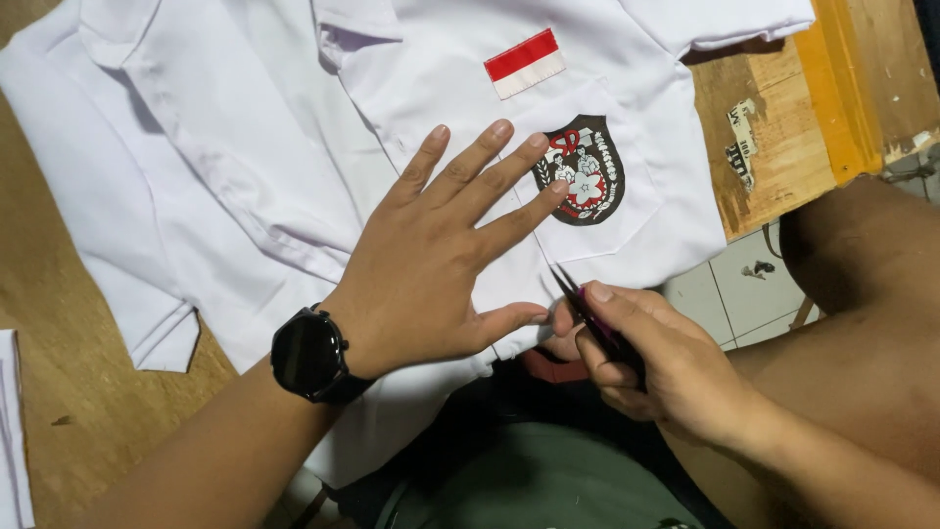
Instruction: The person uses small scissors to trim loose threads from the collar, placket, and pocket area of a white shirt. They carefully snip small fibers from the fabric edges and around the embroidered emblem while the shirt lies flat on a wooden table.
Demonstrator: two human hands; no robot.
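A white short-sleeved shirt (245, 127) lies spread over a wooden table (59, 353). It bears a red-and-white rectangular patch (525, 62) and a dark shield-shaped emblem (581, 170) on its chest pocket. My left hand (441, 260), with a black watch (308, 355) on the wrist, lies flat on the shirt with fingers spread, fingertips touching the emblem's left edge. My right hand (641, 358) grips small dark scissors (586, 309), the tips pointing up at the shirt's lower edge by my left thumb.
The table's yellow-edged corner (832, 88) is at the upper right, with tiled floor (729, 289) below it. My bare knee (871, 294) is at the right, and dark green shorts (529, 480) fill the bottom centre. A white cloth edge (12, 431) shows at the left.
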